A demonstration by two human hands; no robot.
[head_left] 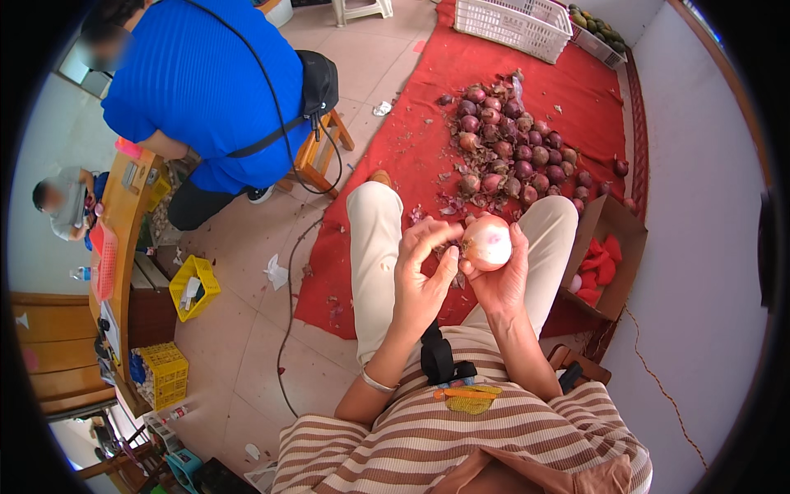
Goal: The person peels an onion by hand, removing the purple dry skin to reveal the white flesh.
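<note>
A pale, partly peeled onion (489,242) rests in my right hand (503,278), whose fingers and thumb close around its right side and underside. My left hand (426,265) is at the onion's left, with its fingers curved and thumb raised; dark bits of skin show between the thumb and the onion. Whether those fingers pinch the skin I cannot tell. Beyond my knees a large pile of red onions (523,153) lies with loose dry skins on a red cloth (395,185).
Right of my knee stands a cardboard box (608,238) holding red pieces. White crate (512,25) at the cloth's far edge. A person in blue (203,80) sits at left; another sits behind the wooden table (126,222). A black cable (287,309) crosses the floor near a yellow basket (196,287).
</note>
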